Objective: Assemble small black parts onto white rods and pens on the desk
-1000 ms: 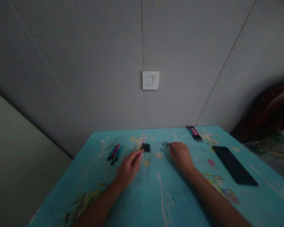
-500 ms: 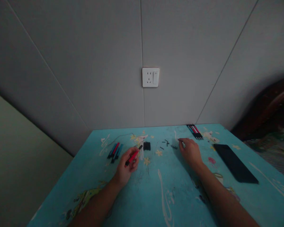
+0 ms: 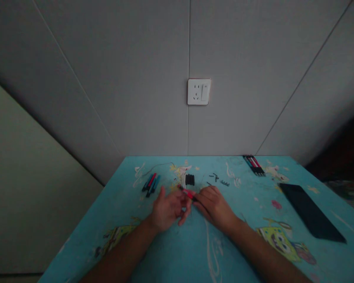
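- Between the hands, red-and-black pen [image 3: 190, 194] slants from far-left to near-right;
- right hand [image 3: 214, 205] pinches its near end;
- left hand [image 3: 168, 209] loosely spread alongside; contact unclear.

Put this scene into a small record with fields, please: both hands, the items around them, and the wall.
Left hand: open, fingers spread; contact with tube unclear
Right hand: fingers closed on black end of slim red-and-black tube
Left group: blue and red tubes with black ends
Centre: short black cylinders, beside thin white rods
Right of centre: tiny dark pieces, scattered
Far edge, right: row of coloured, black-ended pens
Right side: flat black rectangular piece
Wall: white socket panel
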Action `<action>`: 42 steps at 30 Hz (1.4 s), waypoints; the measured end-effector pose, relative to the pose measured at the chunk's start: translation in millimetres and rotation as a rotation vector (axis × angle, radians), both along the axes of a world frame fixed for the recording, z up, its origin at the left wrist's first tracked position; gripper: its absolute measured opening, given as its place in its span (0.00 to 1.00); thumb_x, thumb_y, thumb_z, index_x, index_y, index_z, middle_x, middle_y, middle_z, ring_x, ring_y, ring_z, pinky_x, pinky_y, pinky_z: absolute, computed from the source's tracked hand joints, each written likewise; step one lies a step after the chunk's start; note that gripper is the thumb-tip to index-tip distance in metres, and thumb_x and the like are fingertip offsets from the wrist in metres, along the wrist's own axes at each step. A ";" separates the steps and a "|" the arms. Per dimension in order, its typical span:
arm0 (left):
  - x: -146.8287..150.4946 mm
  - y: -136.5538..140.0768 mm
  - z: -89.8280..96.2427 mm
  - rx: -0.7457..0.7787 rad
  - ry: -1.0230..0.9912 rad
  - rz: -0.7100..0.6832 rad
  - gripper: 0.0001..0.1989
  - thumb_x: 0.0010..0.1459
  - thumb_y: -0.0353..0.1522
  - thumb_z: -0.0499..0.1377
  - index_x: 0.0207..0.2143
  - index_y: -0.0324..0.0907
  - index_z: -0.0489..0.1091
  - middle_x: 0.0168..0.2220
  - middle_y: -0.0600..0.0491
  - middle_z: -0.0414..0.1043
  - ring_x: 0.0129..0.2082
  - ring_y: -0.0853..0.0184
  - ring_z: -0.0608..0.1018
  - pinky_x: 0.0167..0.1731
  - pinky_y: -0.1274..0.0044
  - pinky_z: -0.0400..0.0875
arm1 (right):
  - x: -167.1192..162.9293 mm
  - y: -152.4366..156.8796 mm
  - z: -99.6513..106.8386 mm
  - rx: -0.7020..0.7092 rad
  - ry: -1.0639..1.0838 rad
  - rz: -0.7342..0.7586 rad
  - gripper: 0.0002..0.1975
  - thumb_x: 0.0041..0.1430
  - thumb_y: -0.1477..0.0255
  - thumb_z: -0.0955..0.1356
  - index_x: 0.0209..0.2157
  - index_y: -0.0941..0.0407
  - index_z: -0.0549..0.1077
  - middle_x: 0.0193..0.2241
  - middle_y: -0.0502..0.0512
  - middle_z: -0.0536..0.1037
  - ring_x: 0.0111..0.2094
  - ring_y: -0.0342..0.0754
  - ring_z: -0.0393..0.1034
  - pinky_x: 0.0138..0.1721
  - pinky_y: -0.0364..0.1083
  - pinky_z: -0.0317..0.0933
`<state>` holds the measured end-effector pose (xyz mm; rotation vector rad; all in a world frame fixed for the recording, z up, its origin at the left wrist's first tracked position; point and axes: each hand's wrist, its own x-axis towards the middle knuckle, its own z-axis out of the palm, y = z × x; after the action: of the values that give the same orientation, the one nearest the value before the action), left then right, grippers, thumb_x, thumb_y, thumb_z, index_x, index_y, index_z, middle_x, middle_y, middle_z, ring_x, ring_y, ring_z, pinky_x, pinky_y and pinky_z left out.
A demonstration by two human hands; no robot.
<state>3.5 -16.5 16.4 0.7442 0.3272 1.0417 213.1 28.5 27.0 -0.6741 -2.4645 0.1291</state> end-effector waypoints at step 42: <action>-3.2 3.0 0.7 0.001 -0.035 0.150 0.35 0.59 0.56 0.45 0.48 0.34 0.70 0.32 0.47 0.65 0.28 0.65 0.71 0.17 0.79 0.65 | 12.4 6.2 0.7 -0.021 -0.036 -0.082 0.16 0.67 0.67 0.63 0.54 0.56 0.70 0.38 0.58 0.78 0.41 0.52 0.69 0.47 0.53 0.60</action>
<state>0.4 -13.5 17.1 0.7090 0.3566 1.1954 225.6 34.7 27.6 -0.7921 -2.4685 0.1124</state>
